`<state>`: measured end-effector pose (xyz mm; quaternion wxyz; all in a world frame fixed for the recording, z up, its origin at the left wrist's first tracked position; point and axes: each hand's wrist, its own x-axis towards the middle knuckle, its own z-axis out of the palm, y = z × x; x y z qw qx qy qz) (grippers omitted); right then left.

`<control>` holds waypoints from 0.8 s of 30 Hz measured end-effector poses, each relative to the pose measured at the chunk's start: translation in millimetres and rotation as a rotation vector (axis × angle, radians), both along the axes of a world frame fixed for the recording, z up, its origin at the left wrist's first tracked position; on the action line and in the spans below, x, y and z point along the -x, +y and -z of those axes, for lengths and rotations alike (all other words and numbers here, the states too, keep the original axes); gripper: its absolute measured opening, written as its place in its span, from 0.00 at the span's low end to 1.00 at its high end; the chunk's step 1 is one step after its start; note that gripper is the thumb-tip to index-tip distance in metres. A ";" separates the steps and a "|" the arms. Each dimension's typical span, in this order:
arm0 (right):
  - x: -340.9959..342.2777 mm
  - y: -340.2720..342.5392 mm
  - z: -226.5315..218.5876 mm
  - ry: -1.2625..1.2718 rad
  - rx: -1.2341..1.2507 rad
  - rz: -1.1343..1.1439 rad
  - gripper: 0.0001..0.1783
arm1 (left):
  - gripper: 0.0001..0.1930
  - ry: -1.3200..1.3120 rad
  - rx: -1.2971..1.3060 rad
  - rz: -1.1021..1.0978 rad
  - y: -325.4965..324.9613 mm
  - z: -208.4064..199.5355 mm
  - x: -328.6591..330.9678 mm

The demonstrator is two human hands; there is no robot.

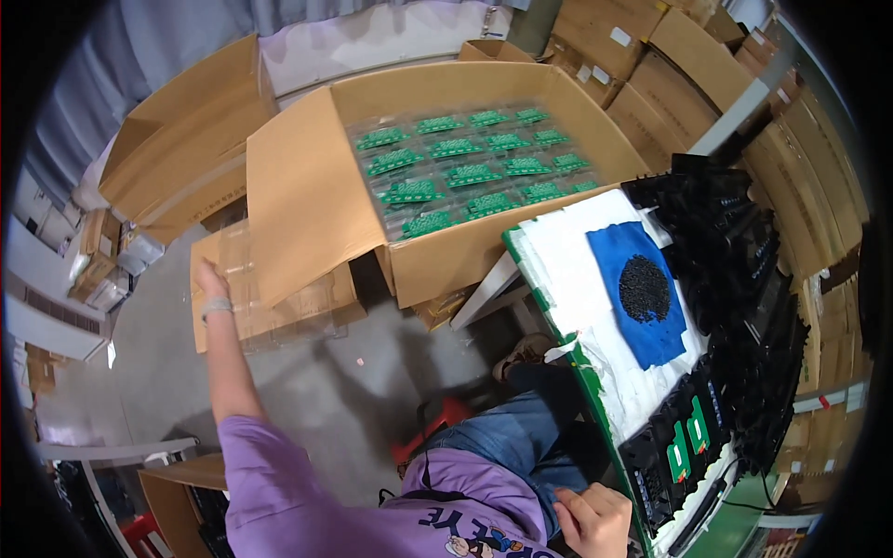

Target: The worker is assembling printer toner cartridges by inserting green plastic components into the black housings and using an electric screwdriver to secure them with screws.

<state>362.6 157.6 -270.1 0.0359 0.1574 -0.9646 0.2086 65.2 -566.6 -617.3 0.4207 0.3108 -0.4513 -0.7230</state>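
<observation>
My left arm reaches out to the left, and my left hand [212, 282] is at the edge of a clear plastic tray [290, 312] over brown cardboard. Its fingers are small and blurred, so their grip is unclear. Close to my body, my right hand [595, 517] has its fingers curled beside the green-edged table. Whatever it may hold is hidden. Near it on the table lie a black plastic housing [659, 448] and two green circuit boards [678, 453]. Farther up, a pile of small black parts [644, 289] rests on a blue cloth [614, 256].
A big open carton [437, 259] ahead holds clear trays with rows of green boards [472, 174]. Its flap [307, 191] hangs toward the left. Black plastic housings [716, 251] are heaped along the table's right side. Stacked cartons [651, 116] stand behind. A red stool [453, 411] is under the table.
</observation>
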 end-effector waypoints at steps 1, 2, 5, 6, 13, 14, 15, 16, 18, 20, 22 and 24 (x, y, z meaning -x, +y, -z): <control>3.4 -8.1 6.2 -0.040 -0.062 0.027 0.05 | 0.14 -0.191 -0.038 -0.062 58.7 -35.9 48.5; 3.3 -10.1 7.4 -0.068 -0.085 0.036 0.05 | 0.11 -0.141 0.014 -0.075 103.4 -88.3 67.9; 5.8 -5.8 7.9 -0.043 -0.009 0.019 0.06 | 0.11 -0.032 0.915 0.033 157.1 -215.0 107.2; 7.1 -4.2 8.6 -0.041 0.021 0.031 0.06 | 0.10 -0.046 1.077 0.229 212.2 -244.4 117.3; 15.3 6.3 15.1 -0.019 0.038 0.134 0.06 | 0.24 -0.825 2.063 1.583 476.6 -164.5 179.4; 14.9 11.1 17.0 -0.043 0.029 0.198 0.06 | 0.23 -1.062 2.185 1.583 520.8 -159.0 172.4; 13.0 10.8 16.4 -0.029 0.084 0.147 0.06 | 0.23 -1.144 2.176 1.505 445.5 -75.1 205.1; 10.3 16.6 14.9 -0.007 0.169 0.075 0.05 | 0.23 -1.116 1.942 0.727 370.1 -6.6 199.7; 16.6 24.4 30.3 -0.043 0.119 0.247 0.05 | 0.20 -1.119 2.107 1.057 470.6 -2.1 194.5; 17.3 24.8 33.0 -0.070 0.146 0.310 0.06 | 0.18 -1.092 1.922 1.136 487.8 -46.1 184.0; 22.4 21.1 32.2 -0.073 0.200 0.294 0.05 | 0.16 -1.121 1.718 1.175 476.0 -86.5 170.5; 28.1 27.2 32.9 -0.081 0.266 0.269 0.05 | 0.14 -1.100 2.054 1.378 471.2 -129.6 166.1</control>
